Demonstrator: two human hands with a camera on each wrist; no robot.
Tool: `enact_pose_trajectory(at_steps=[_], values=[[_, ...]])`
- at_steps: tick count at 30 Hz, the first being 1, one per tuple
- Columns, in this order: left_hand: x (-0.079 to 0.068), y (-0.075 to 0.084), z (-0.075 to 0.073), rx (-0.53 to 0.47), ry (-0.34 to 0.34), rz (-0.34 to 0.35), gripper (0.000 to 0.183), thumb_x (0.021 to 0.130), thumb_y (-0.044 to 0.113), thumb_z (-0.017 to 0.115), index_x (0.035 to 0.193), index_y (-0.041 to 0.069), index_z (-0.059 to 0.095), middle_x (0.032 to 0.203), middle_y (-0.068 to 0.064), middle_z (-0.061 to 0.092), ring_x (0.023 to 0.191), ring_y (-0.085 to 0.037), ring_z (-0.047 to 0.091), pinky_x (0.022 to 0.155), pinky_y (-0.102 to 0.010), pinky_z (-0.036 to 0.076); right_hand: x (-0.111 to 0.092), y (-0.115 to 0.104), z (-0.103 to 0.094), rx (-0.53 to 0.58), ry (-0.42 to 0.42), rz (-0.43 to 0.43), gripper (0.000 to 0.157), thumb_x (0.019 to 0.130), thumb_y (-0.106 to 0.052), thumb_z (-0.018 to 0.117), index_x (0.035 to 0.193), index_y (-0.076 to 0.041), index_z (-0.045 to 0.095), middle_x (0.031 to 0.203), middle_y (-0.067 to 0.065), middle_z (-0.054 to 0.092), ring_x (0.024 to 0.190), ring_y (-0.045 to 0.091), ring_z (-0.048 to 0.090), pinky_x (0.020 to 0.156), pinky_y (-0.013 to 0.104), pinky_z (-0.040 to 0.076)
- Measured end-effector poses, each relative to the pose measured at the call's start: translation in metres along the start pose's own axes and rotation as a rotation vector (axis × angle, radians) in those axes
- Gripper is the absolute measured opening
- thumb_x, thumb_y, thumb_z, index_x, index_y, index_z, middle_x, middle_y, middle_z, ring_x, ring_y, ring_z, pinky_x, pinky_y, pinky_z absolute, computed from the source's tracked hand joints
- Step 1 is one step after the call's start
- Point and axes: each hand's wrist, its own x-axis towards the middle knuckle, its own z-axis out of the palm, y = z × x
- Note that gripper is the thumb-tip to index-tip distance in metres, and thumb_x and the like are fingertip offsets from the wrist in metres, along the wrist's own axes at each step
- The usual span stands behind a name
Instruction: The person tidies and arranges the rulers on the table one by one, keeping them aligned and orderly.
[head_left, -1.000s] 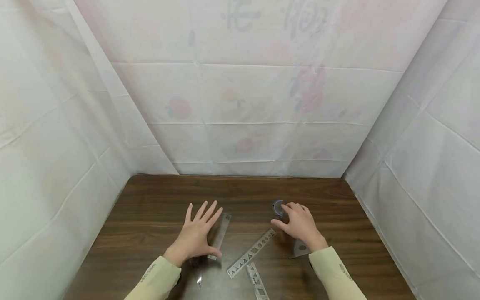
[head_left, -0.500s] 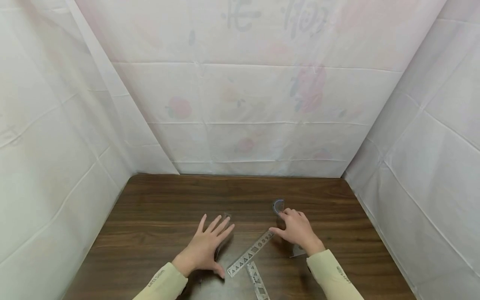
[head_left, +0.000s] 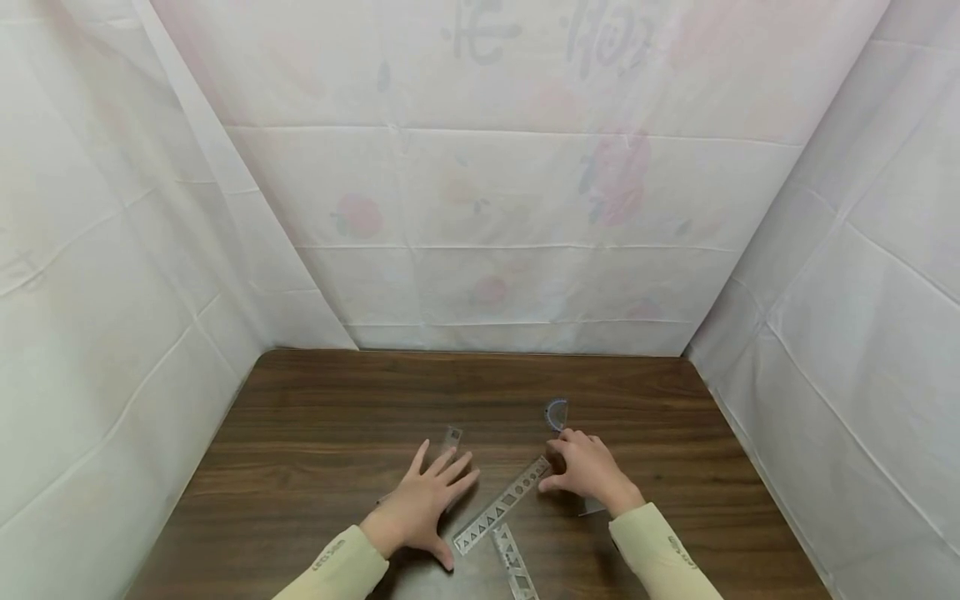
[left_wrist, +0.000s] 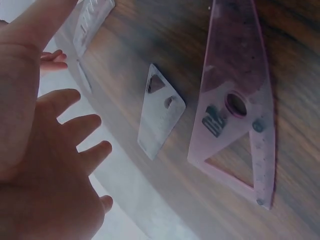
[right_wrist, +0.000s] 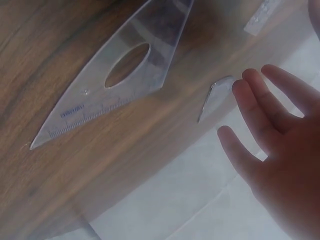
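Observation:
My left hand (head_left: pixel 416 507) spreads its fingers low above the wooden table, over a clear ruler (head_left: pixel 452 438) whose far end shows beyond the fingers. In the left wrist view, a pink set square (left_wrist: pixel 225 130) and the clear ruler (left_wrist: pixel 162 115) lie beside that hand. On the right, my right hand (head_left: pixel 591 468) hovers with loosely bent fingers, holding nothing visible. A small protractor (head_left: pixel 557 413) lies just beyond its fingertips. Beneath that hand is a clear set square (right_wrist: pixel 90 100), mostly hidden in the head view. Between the hands lies a diagonal stencil ruler (head_left: pixel 504 505).
A second stencil ruler (head_left: pixel 515 563) lies near the front, its upper end by the diagonal one. The brown table (head_left: pixel 337 400) extends behind and beside the hands. White cloth walls (head_left: pixel 517 287) stand along its back and sides.
My left hand has moved right and nearer the front edge, covering more of the clear ruler. My right hand has drawn back a little from the protractor. The tools look unmoved.

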Motion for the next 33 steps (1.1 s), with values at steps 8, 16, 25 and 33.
enact_pose_trajectory(at_steps=[8,16,25,33], values=[[0.002,0.005,-0.003,0.044,-0.052,0.007,0.122,0.053,0.078,0.083,0.155,0.021,0.048,0.166,-0.009,0.039,0.154,-0.035,0.036,0.122,-0.069,0.019,0.002,-0.002,0.005,0.003,-0.008,-0.01,0.073,0.073,-0.045,0.091,0.129,-0.003,0.07,0.127,0.015,0.066,0.117,0.034,0.063,0.105,0.057,0.046],[0.005,0.01,-0.006,0.063,-0.114,0.006,0.113,0.055,0.078,0.081,0.152,0.025,0.053,0.165,-0.005,0.042,0.153,-0.031,0.039,0.123,-0.067,0.02,0.004,-0.004,0.014,-0.028,-0.013,-0.047,0.07,0.072,-0.043,0.092,0.127,-0.005,0.072,0.115,0.01,0.066,0.104,0.027,0.063,0.096,0.053,0.049],[0.009,0.011,0.005,0.086,-0.106,0.002,0.105,0.057,0.077,0.081,0.147,0.028,0.058,0.163,-0.002,0.045,0.151,-0.028,0.041,0.123,-0.063,0.025,0.007,-0.007,0.02,-0.059,0.02,-0.059,0.06,0.074,-0.036,0.092,0.122,-0.005,0.074,0.107,0.005,0.063,0.095,0.023,0.059,0.089,0.05,0.05],[0.012,0.009,0.009,0.03,-0.092,-0.002,0.1,0.058,0.072,0.082,0.145,0.03,0.06,0.163,-0.002,0.045,0.151,-0.028,0.042,0.123,-0.062,0.027,0.009,-0.007,0.023,-0.03,0.035,-0.07,0.046,0.076,-0.032,0.091,0.113,-0.008,0.076,0.105,0.002,0.063,0.095,0.021,0.059,0.089,0.049,0.051]])
